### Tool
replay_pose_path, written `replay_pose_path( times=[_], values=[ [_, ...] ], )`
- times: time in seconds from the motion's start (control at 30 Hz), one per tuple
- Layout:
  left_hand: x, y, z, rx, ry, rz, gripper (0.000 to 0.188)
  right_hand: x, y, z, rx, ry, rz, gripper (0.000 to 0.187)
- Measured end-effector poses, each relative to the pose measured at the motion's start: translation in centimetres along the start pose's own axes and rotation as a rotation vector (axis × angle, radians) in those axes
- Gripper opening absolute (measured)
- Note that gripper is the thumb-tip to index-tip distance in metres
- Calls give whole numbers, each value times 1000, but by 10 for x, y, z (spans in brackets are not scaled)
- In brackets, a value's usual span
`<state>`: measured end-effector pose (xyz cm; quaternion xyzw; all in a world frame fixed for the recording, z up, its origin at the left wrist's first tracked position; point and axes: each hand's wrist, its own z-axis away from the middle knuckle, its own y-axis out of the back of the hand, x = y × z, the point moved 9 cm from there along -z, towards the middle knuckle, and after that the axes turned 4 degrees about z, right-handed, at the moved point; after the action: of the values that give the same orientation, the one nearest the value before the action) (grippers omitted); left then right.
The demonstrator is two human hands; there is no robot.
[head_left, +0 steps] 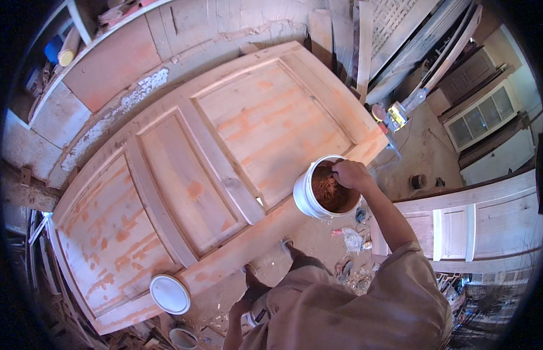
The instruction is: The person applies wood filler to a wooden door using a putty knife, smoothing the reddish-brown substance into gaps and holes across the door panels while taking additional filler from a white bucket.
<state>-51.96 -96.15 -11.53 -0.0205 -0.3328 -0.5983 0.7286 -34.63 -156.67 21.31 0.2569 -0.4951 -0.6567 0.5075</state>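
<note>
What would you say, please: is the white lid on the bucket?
No, the lid lies at the edge of the door, apart from the bucket, whose brown contents are exposed.

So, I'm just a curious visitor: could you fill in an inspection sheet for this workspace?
Surface: a panelled wooden door with orange patches, most on its large end panels.
Job's things: white bucket at the door's near edge, orange-brown material inside; white round lid at the near edge, farther left.
Clutter: clear plastic bag and scattered debris on the floor.
Grips: right hand at the bucket's rim, fingers over the opening; left hand low beside the leg, its hold unclear.
Cables: none clearly made out.
Surroundings: wall behind the door, leaning boards, white-framed paned unit at right.
</note>
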Motion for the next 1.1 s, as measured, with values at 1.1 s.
replay_pose_path(
  times=[1.1],
  values=[
    [14, -186, 30, 603, 368, 920, 32, 41, 32, 36, 112, 557, -529, 20]
  ],
)
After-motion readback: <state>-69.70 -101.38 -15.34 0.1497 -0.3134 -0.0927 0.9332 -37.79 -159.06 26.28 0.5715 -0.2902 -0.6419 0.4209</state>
